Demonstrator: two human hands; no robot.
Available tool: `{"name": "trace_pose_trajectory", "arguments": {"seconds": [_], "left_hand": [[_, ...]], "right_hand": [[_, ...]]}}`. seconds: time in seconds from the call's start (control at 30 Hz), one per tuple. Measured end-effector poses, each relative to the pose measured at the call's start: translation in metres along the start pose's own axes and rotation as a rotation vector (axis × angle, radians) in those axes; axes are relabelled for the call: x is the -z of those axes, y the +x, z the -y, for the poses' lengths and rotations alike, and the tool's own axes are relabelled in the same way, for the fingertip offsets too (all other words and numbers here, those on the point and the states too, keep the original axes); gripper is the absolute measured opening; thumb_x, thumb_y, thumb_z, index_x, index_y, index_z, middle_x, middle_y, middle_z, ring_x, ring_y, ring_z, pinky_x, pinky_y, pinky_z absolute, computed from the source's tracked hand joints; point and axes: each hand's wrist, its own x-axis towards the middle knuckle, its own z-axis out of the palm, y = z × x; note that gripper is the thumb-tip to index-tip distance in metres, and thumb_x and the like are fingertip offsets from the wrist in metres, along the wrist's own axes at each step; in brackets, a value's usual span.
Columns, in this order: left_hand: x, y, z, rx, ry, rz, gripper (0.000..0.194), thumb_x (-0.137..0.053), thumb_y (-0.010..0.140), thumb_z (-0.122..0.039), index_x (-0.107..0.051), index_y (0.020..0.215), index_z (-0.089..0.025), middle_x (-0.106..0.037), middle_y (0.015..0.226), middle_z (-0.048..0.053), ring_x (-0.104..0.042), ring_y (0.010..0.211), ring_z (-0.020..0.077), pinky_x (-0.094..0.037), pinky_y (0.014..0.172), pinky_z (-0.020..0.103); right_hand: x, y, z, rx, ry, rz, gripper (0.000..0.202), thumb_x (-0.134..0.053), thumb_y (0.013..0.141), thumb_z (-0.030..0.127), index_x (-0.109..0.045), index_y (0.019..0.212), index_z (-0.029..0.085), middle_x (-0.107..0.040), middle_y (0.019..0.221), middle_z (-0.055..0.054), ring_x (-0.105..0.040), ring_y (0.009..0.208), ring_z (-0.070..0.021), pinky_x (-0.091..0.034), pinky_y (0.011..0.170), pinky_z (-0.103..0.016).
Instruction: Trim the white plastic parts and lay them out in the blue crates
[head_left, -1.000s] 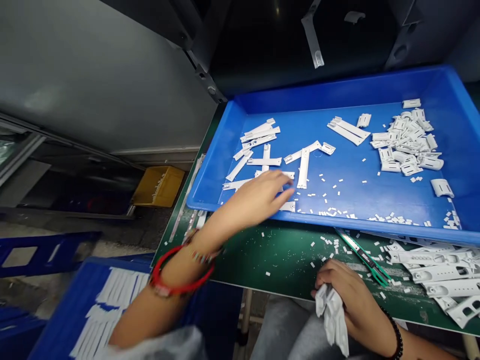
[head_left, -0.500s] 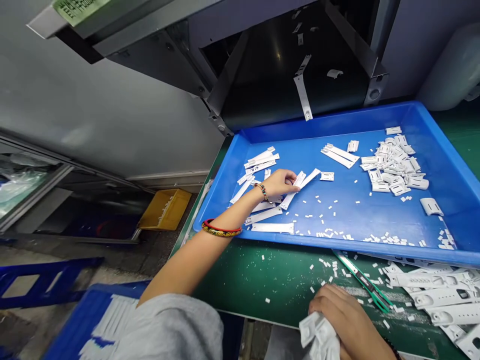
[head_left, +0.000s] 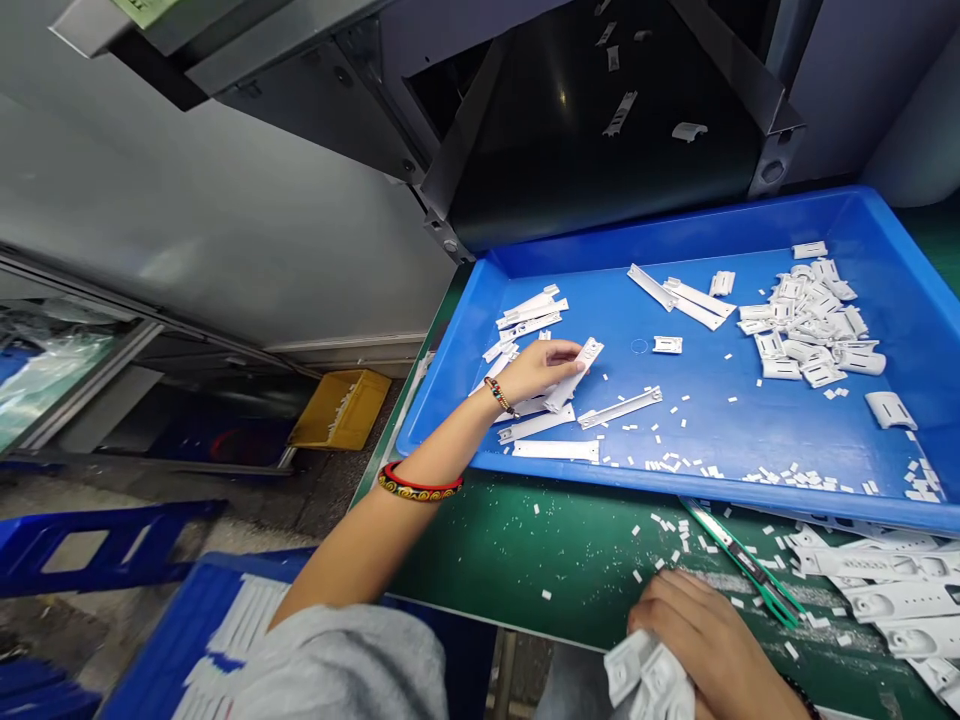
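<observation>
My left hand [head_left: 536,372] is closed on a long white plastic strip [head_left: 576,374], pinched between thumb and fingers over the left part of a blue tray [head_left: 660,243]. More long strips lie under and around this hand, and one channel-shaped strip [head_left: 621,408] rests just to its right. At the front edge of the green table, my right hand [head_left: 694,630] is wrapped round a bunch of white plastic parts [head_left: 646,675]. Their lower ends run out of view. A green cutter knife [head_left: 742,562] lies beside this hand on the table.
A black conveyor belt [head_left: 600,180] carrying a few white pieces ends above the tray's back wall. Short white clips [head_left: 806,315] are heaped at the tray's right. White parts [head_left: 900,600] lie piled on the table's right. A yellow bin [head_left: 341,410] stands at floor level, left.
The strip hanging off the conveyor's end has dropped into the tray. Of the strips at my left hand, one now lies on the tray floor to its right. My right hand keeps its bunch.
</observation>
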Motion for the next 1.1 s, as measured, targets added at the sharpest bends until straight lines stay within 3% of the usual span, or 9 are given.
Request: {"name": "trace_pose_trajectory", "arguments": {"seconds": [0.13, 0.3, 0.4, 0.5, 0.63, 0.77, 0.87, 0.93, 1.1], "left_hand": [[-0.003, -0.001, 0.002, -0.051, 0.253, -0.052, 0.029, -0.057, 0.088, -0.033, -0.068, 0.109, -0.016, -0.070, 0.102, 0.008, -0.060, 0.087, 0.0197, -0.048, 0.085, 0.034], [-0.017, -0.006, 0.000, -0.278, 0.514, 0.036, 0.058, -0.082, 0.070, -0.046, -0.061, 0.117, -0.020, -0.058, 0.119, 0.010, -0.050, 0.109, 0.0274, -0.042, 0.098, 0.042], [-0.022, -0.006, 0.000, -0.328, 0.641, 0.216, 0.029, -0.078, 0.077, -0.040, -0.066, 0.095, -0.020, -0.062, 0.105, 0.006, -0.051, 0.104, 0.0269, -0.040, 0.095, 0.040], [-0.019, -0.006, -0.002, -0.301, 0.719, 0.300, 0.009, -0.071, 0.084, -0.028, -0.068, 0.085, -0.020, -0.067, 0.097, 0.005, -0.053, 0.101, 0.0253, -0.038, 0.093, 0.038], [-0.005, 0.004, -0.016, -0.353, 0.682, 0.339, 0.022, -0.067, 0.087, -0.036, -0.070, 0.102, -0.020, -0.068, 0.112, 0.007, -0.057, 0.107, 0.0250, -0.040, 0.098, 0.038], [-0.002, 0.046, -0.036, -0.448, 0.697, 0.182, 0.033, -0.043, 0.098, -0.029, -0.063, 0.121, -0.017, -0.062, 0.130, 0.011, -0.055, 0.122, 0.0243, -0.040, 0.107, 0.039], [-0.008, 0.098, -0.040, -0.403, 0.798, -0.005, 0.046, -0.035, 0.092, -0.008, -0.054, 0.134, -0.013, -0.050, 0.147, 0.014, -0.044, 0.137, 0.0241, -0.033, 0.116, 0.041], [-0.013, 0.130, -0.038, -0.386, 0.816, -0.087, 0.055, -0.032, 0.090, -0.002, -0.050, 0.139, -0.020, -0.051, 0.147, 0.011, -0.045, 0.136, 0.0213, -0.033, 0.117, 0.042], [-0.013, 0.166, -0.033, -0.295, 0.950, -0.065, 0.043, -0.041, 0.089, -0.008, -0.064, 0.124, -0.021, -0.061, 0.130, 0.013, -0.054, 0.123, 0.0265, -0.043, 0.106, 0.042]], "right_hand": [[0.000, 0.001, 0.000, 0.003, -0.001, 0.007, 0.037, -0.021, 0.106, 0.035, -0.054, 0.096, 0.020, -0.058, 0.075, -0.003, -0.052, 0.065, -0.0176, -0.039, 0.059, -0.030], [0.004, 0.006, 0.003, 0.019, -0.028, -0.018, 0.037, -0.020, 0.107, 0.031, -0.053, 0.094, 0.020, -0.059, 0.073, -0.002, -0.052, 0.063, -0.0157, -0.037, 0.057, -0.028], [0.005, 0.009, 0.005, 0.028, -0.056, -0.022, 0.039, -0.018, 0.107, 0.032, -0.052, 0.092, 0.020, -0.058, 0.071, -0.002, -0.052, 0.061, -0.0149, -0.036, 0.057, -0.028], [0.005, 0.014, 0.005, 0.036, -0.100, -0.063, 0.040, -0.017, 0.108, 0.032, -0.051, 0.089, 0.021, -0.057, 0.068, -0.001, -0.050, 0.059, -0.0141, -0.036, 0.056, -0.027], [0.006, 0.020, 0.004, 0.075, -0.126, -0.043, 0.038, -0.018, 0.108, 0.033, -0.049, 0.089, 0.021, -0.058, 0.068, 0.001, -0.051, 0.058, -0.0119, -0.035, 0.055, -0.025], [0.012, 0.022, 0.005, 0.068, -0.124, -0.005, 0.040, -0.016, 0.108, 0.037, -0.048, 0.091, 0.021, -0.060, 0.070, 0.001, -0.054, 0.060, -0.0126, -0.037, 0.055, -0.025], [0.016, 0.024, 0.008, 0.029, -0.100, 0.003, 0.041, -0.014, 0.108, 0.037, -0.048, 0.092, 0.021, -0.062, 0.073, -0.001, -0.057, 0.063, -0.0135, -0.040, 0.057, -0.026], [0.018, 0.025, 0.010, 0.005, -0.095, 0.006, 0.042, -0.013, 0.107, 0.037, -0.049, 0.091, 0.021, -0.062, 0.073, -0.001, -0.058, 0.063, -0.0139, -0.040, 0.058, -0.026], [0.011, 0.026, 0.005, 0.030, -0.101, -0.075, 0.043, -0.014, 0.108, 0.037, -0.048, 0.087, 0.021, -0.060, 0.068, 0.000, -0.054, 0.058, -0.0122, -0.037, 0.053, -0.025]]}}
